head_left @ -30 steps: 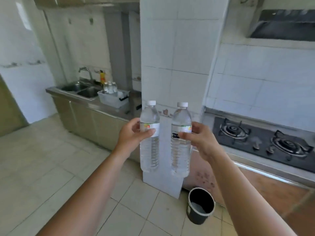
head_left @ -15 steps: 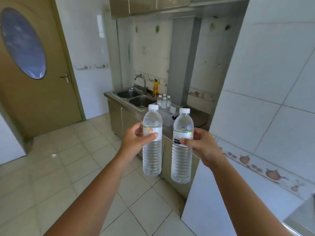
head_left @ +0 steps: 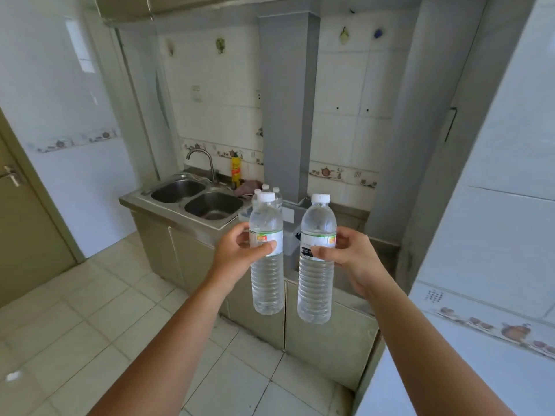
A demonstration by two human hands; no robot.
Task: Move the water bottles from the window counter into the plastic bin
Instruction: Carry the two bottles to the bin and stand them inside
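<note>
My left hand (head_left: 237, 255) grips a clear water bottle (head_left: 266, 280) with a white cap, held upright at chest height. In my right hand (head_left: 353, 259) is a second, similar bottle (head_left: 316, 283), also upright. Both hang in the air in front of the steel counter. Behind them on that counter stands the pale plastic bin (head_left: 292, 216), mostly hidden by the two bottles. Several capped bottles (head_left: 271, 192) stand in the bin's left end.
A double steel sink (head_left: 196, 199) with a tap lies left of the bin. A yellow bottle (head_left: 235, 172) stands at the wall behind it. A white tiled wall (head_left: 492, 235) juts out on my right. A brown door (head_left: 21, 223) is at the far left. Tiled floor stretches below.
The view has swung left and come closer to the sink counter; the stove and the black bucket have left the frame. Both bottles stay upright in my hands.
</note>
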